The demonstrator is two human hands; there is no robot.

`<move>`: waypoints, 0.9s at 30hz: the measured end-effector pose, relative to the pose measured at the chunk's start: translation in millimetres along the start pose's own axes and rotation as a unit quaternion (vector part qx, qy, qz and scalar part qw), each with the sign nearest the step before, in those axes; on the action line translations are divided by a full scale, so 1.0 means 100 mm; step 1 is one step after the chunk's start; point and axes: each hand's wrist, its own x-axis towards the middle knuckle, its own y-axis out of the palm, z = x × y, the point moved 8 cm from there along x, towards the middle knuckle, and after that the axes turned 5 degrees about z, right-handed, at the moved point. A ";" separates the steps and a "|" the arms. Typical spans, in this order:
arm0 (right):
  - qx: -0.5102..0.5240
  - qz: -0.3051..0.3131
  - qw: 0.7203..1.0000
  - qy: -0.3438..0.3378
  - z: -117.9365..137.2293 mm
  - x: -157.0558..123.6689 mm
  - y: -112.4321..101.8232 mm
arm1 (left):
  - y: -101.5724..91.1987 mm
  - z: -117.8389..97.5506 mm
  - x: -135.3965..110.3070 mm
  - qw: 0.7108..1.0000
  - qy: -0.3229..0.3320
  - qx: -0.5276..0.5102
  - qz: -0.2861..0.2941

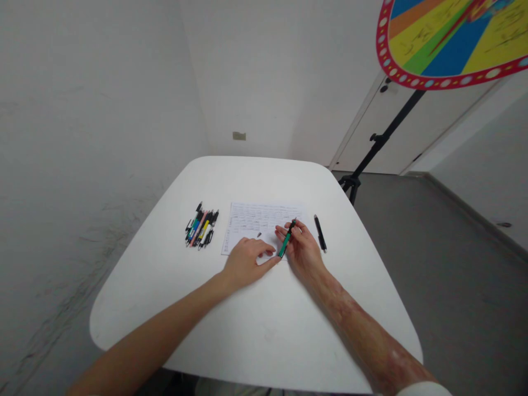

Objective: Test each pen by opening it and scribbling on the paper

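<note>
My right hand [303, 248] is closed around a green pen [285, 243] with a black tip, holding it slanted over a printed sheet of paper [256, 219]. My left hand [246, 262] rests on the sheet's near edge with its fingers curled and fingertips touching the lower end of the green pen. A tiny dark piece [259, 235] lies on the paper just beyond my left hand. A bundle of several coloured pens [201, 226] lies left of the sheet. One black pen [320, 233] lies alone on the right of the sheet.
The white rounded table [264, 324] stands close to a white wall on the left. Beyond its far right corner is a black tripod stand [373, 146] carrying a colourful prize wheel [451, 41]. Grey floor stretches to the right.
</note>
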 end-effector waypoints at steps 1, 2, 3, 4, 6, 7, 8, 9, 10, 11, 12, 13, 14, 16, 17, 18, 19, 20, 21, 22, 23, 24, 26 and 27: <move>0.011 -0.002 1.000 0.005 -0.01 -0.01 0.02 | 0.01 -0.01 0.01 1.000 -0.003 0.006 -0.001; 0.022 -0.003 1.000 0.011 -0.01 -0.03 0.05 | 0.02 -0.02 0.02 1.000 -0.009 0.012 -0.003; 0.034 -0.005 0.999 0.017 -0.01 -0.04 0.07 | 0.02 -0.02 0.03 1.000 -0.016 0.018 -0.004; 0.046 -0.007 0.999 0.023 -0.01 -0.06 0.10 | 0.03 -0.01 0.04 0.999 -0.024 0.025 -0.005; 0.060 -0.011 0.998 0.034 0.01 -0.08 0.14 | 0.04 0.03 0.04 0.998 -0.043 0.037 -0.004; 0.058 -0.012 0.998 0.035 0.02 -0.09 0.16 | 0.04 0.06 0.04 0.998 -0.051 0.042 -0.002; 0.051 -0.011 0.998 0.032 0.04 -0.09 0.17 | 0.04 0.09 0.03 0.997 -0.056 0.047 -0.001; 0.038 -0.010 0.999 0.025 0.06 -0.09 0.17 | 0.02 0.11 0.01 0.997 -0.058 0.052 -0.002; 0.019 -0.008 1.000 0.013 0.09 -0.08 0.17 | 0.00 0.14 0.00 0.997 -0.057 0.058 -0.005; -0.004 -0.008 1.000 -0.001 0.12 -0.08 0.16 | -0.04 0.16 -0.02 0.996 -0.055 0.066 -0.010; -0.028 -0.009 0.999 -0.016 0.14 -0.07 0.14 | -0.07 0.18 -0.03 0.996 -0.051 0.073 -0.016; -0.053 -0.011 0.998 -0.030 0.16 -0.07 0.13 | -0.12 0.20 -0.05 0.996 -0.045 0.079 -0.021; -0.079 -0.013 0.996 -0.043 0.18 -0.06 0.11 | -0.16 0.21 -0.06 0.995 -0.040 0.084 -0.026; -0.117 -0.020 0.991 -0.064 0.22 -0.06 0.08 | -0.25 0.24 -0.09 0.995 -0.027 0.092 -0.030; -0.127 -0.025 0.989 -0.072 0.23 -0.06 0.06 | -0.29 0.25 -0.10 0.995 -0.020 0.095 -0.032; -0.133 -0.030 0.988 -0.077 0.25 -0.05 0.04 | -0.33 0.26 -0.11 0.995 -0.012 0.096 -0.030; -0.134 -0.035 0.987 -0.081 0.26 -0.05 0.02 | -0.37 0.27 -0.12 0.995 -0.005 0.098 -0.031; -0.133 -0.040 0.987 -0.084 0.27 -0.04 0.01 | -0.40 0.28 -0.13 0.994 0.001 0.101 -0.032; -0.131 -0.046 0.987 -0.086 0.29 -0.04 -0.01 | -0.43 0.29 -0.14 0.994 0.008 0.106 -0.032; -0.130 -0.052 0.986 -0.089 0.30 -0.03 -0.03 | -0.45 0.30 -0.15 0.993 0.014 0.113 -0.033; -0.129 -0.059 0.986 -0.090 0.31 -0.03 -0.05 | -0.47 0.30 -0.16 0.992 0.020 0.120 -0.034; -0.128 -0.065 0.986 -0.089 0.32 -0.02 -0.06 | -0.48 0.30 -0.17 0.991 0.025 0.126 -0.035; -0.124 -0.074 0.986 -0.082 0.31 -0.02 -0.09 | -0.48 0.29 -0.17 0.990 0.032 0.134 -0.037; -0.123 -0.078 0.986 -0.078 0.29 -0.02 -0.10 | -0.48 0.29 -0.17 0.989 0.034 0.136 -0.038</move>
